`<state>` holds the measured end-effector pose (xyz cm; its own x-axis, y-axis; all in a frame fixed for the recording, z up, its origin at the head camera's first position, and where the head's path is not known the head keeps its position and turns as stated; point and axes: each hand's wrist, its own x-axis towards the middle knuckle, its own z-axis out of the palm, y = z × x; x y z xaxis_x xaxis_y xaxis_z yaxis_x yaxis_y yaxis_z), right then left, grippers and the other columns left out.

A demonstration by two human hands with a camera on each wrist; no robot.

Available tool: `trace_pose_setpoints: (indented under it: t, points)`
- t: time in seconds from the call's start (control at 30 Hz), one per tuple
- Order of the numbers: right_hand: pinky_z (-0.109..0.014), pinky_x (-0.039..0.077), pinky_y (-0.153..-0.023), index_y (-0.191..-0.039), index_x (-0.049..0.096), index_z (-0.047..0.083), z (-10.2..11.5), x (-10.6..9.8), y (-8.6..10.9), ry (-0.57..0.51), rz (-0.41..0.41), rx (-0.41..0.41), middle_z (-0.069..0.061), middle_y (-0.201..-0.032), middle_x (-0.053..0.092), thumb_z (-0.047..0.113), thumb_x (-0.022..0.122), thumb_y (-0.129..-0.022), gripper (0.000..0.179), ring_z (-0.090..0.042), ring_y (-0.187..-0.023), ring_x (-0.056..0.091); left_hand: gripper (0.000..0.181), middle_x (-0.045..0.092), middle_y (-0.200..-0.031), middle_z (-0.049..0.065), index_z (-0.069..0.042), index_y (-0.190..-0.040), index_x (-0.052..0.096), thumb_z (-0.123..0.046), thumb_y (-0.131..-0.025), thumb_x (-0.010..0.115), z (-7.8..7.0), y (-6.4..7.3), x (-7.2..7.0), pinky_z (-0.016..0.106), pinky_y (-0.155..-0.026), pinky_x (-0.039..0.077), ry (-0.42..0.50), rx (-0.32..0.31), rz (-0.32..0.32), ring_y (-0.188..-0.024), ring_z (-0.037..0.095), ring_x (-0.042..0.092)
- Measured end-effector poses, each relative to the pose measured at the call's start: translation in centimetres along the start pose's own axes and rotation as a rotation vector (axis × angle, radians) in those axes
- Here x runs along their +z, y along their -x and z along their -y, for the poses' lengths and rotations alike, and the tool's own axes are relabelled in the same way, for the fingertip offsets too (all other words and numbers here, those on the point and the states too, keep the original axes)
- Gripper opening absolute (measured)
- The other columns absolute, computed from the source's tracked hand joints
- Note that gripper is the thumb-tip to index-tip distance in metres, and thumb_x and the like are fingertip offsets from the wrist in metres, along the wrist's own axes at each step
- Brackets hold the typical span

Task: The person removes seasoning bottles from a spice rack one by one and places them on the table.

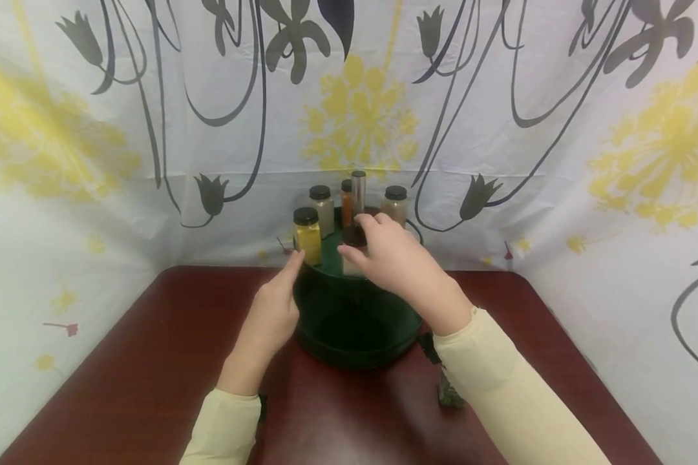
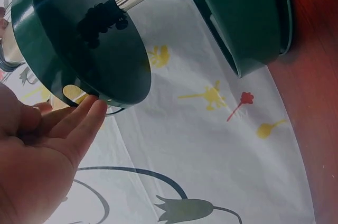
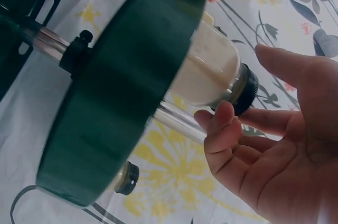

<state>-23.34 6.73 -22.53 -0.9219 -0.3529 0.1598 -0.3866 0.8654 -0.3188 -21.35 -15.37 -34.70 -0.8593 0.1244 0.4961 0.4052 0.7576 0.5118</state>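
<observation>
A dark green two-tier round rack (image 1: 357,356) stands on the table, with a chrome post (image 3: 182,121) through its upper tier (image 3: 113,86). My left hand (image 1: 274,309) has its fingers extended; in the left wrist view, the fingertips (image 2: 94,109) are at the upper tier's rim, by a cut-out. Over the front jar, my right hand (image 1: 398,258) spreads its thumb and fingers around the black lid. That jar (image 3: 207,65) has pale contents and sits on the upper tier. In the right wrist view, a gap shows between thumb and lid. A yellow jar (image 1: 309,242) stands just above my left fingertips.
Behind on the upper tier stand a pale jar (image 1: 323,213), an orange jar (image 1: 346,203) and a tan jar (image 1: 394,205). A small jar with green contents (image 1: 449,392) is on the dark red table (image 1: 337,420), beside my right sleeve. Patterned cloth (image 1: 238,148) surrounds the table.
</observation>
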Motion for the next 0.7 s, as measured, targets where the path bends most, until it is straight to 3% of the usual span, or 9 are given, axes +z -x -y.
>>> trace_pose_setpoints:
  t: [0.13, 0.33, 0.7]
  points:
    - [-0.056, 0.052, -0.115, -0.163, 0.038, 0.005, -0.06, 0.46, -0.14, -0.007, -0.014, -0.026, -0.023, -0.158, 0.049, 0.047, 0.061, -0.107, 0.073, -0.039, -0.142, 0.057, 0.065, 0.045, -0.168, 0.013, -0.01, -0.163, 0.044, 0.009, -0.101, 0.05, -0.1, 0.05, 0.0, 0.053, -0.117, 0.049, -0.022, -0.004, 0.021, -0.144, 0.037, 0.057]
    - [-0.052, 0.057, -0.106, -0.155, 0.051, 0.004, -0.03, 0.53, -0.47, 0.005, -0.048, -0.099, -0.02, -0.144, 0.059, 0.037, 0.061, -0.109, 0.057, -0.035, -0.127, 0.066, 0.054, 0.046, -0.167, 0.015, -0.006, -0.158, 0.05, 0.002, -0.104, 0.051, -0.12, 0.02, 0.13, 0.053, -0.113, 0.052, -0.047, 0.017, 0.007, -0.139, 0.039, 0.062]
    - [-0.049, 0.058, -0.102, -0.154, 0.052, 0.003, -0.04, 0.76, -0.61, -0.01, -0.055, -0.101, -0.02, -0.142, 0.058, 0.027, 0.056, -0.112, 0.049, -0.034, -0.125, 0.064, 0.05, 0.048, -0.166, 0.016, -0.005, -0.156, 0.053, -0.003, -0.107, 0.052, -0.16, 0.03, 0.24, 0.054, -0.108, 0.056, -0.028, 0.052, -0.035, -0.132, 0.04, 0.066]
